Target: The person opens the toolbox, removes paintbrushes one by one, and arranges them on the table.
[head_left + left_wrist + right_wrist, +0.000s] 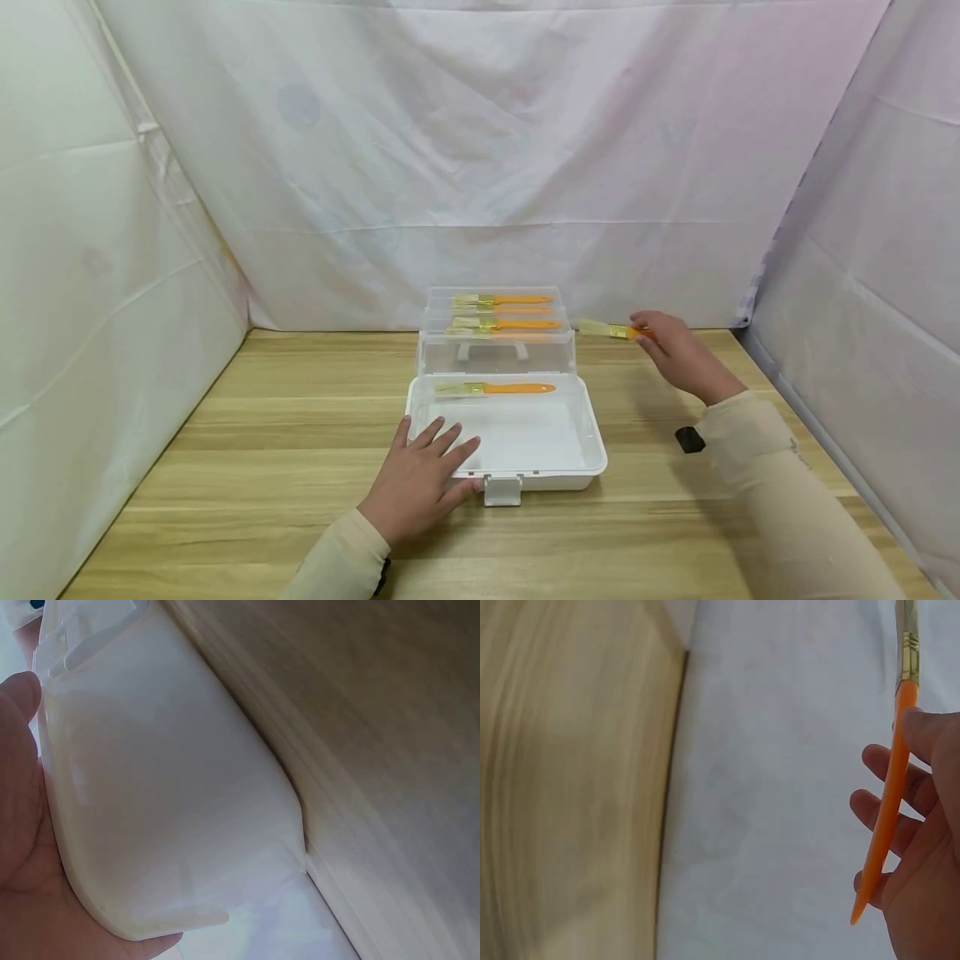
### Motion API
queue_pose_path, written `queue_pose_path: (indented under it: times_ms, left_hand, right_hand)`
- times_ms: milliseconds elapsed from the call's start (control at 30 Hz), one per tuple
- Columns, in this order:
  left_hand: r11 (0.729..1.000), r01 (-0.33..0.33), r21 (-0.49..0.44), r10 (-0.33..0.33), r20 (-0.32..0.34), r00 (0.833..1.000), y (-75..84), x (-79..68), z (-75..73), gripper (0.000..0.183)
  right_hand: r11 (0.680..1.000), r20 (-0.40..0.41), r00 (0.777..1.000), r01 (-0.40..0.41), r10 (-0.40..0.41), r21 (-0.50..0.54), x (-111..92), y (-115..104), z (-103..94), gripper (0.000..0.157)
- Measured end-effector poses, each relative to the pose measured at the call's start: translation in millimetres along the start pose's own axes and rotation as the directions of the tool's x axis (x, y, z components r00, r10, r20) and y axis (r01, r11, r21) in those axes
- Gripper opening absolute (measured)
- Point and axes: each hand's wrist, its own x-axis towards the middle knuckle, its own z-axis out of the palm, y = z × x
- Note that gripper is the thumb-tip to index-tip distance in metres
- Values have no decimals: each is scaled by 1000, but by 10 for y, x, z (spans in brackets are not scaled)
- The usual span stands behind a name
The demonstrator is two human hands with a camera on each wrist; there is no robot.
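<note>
My right hand (678, 354) holds a paintbrush (891, 795) by its orange handle, thumb on one side and fingers on the other. In the head view its pale bristles point left, above the table and right of the clear trays. My left hand (422, 479) rests over the front left corner of an open white plastic box (592, 481), fingers spread, thumb near the front latch (502, 490). Inside the box, along its back, lies another paintbrush (517, 388). More orange paintbrushes (525, 323) lie in the clear tiered trays (566, 333) behind; some shapes there may be reflections.
The box stands on a wood-grain table (300, 417). White cloth (480, 150) hangs behind and at both sides. A small black object (690, 439) shows beside my right sleeve. A white handle (492, 350) is visible through the clear plastic.
</note>
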Motion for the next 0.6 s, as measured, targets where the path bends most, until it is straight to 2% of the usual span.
queue_pose_path:
  times_ms: [333,600]
  left_hand:
    - [1000,4,4,-4,6,1000,-10,9,3,61]
    - [1000,8,-9,-8,17,1000,10,-12,-11,60]
  right_hand:
    - [997,36,996,-76,76,0,30,567,298,14]
    - [994,91,990,-102,105,-35,48,824,408,13]
